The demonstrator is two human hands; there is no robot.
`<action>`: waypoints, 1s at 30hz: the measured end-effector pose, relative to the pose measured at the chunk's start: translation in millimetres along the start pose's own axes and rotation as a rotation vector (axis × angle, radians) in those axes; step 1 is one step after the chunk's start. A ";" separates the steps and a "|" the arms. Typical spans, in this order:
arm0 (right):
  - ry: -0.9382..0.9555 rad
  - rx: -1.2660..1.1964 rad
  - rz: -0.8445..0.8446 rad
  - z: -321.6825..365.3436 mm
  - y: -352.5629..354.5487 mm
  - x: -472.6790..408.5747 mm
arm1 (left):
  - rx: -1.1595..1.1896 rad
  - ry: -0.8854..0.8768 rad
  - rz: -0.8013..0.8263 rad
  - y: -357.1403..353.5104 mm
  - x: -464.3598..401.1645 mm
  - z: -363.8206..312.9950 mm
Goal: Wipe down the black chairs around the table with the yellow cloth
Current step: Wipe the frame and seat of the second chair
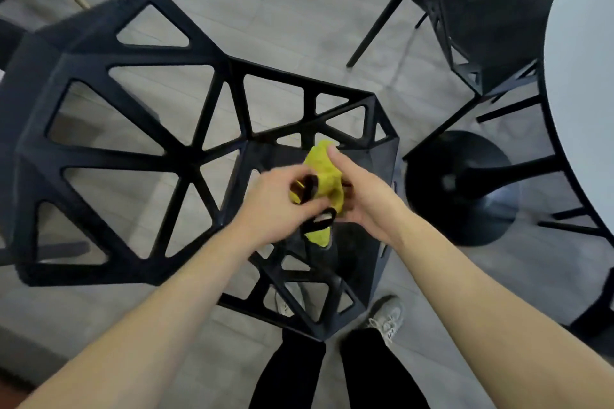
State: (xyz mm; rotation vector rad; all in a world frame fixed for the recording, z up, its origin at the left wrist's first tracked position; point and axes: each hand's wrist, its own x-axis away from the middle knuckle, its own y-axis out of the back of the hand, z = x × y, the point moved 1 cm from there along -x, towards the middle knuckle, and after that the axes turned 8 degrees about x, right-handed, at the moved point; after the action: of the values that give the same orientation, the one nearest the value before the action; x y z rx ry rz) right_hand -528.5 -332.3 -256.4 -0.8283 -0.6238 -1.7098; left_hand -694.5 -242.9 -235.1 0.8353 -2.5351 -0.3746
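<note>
A black chair (133, 129) with triangular cut-outs stands right below me, its back to the left and its seat under my hands. Both hands hold the bunched yellow cloth (324, 173) just above the seat. My left hand (275, 209) grips the cloth's near end with curled fingers. My right hand (362, 196) cups it from the right, with the forefinger stretched along its top. A second black chair (478, 20) stands at the upper right, next to the table.
A round white table (584, 103) fills the right edge, on a black pedestal base (461, 189). Thin black chair legs cross near that base. Grey wood-look floor (282, 10) lies open beyond the chair. My legs and one shoe (388, 319) are at the bottom.
</note>
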 end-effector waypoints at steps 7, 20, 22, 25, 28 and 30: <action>0.300 0.794 -0.179 0.1 14.6 9.3 | 0.133 0.187 -0.012 15.5 -7.2 44.5; 0.388 1.222 -0.528 2.3 118.4 -29.8 | 0.083 0.222 0.188 -48.0 -84.8 60.5; 0.306 1.242 -0.598 -28.8 119.6 -74.0 | -0.076 0.249 0.189 -55.2 -95.7 76.6; 0.210 1.346 -0.487 -93.7 99.7 -124.4 | -0.296 0.301 0.220 -51.3 -99.8 111.4; 0.266 1.381 -0.573 -131.8 80.7 -148.0 | -0.388 0.317 0.150 -40.7 -85.1 143.1; 0.289 1.364 -0.689 -138.5 73.0 -157.6 | -0.418 0.330 0.048 -35.6 -61.3 155.9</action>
State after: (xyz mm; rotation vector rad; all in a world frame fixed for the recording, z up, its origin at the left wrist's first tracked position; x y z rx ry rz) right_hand -461.3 -363.4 -465.8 0.6527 -1.6808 -1.4216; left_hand -708.9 -215.0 -403.5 0.6147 -2.0664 -0.6628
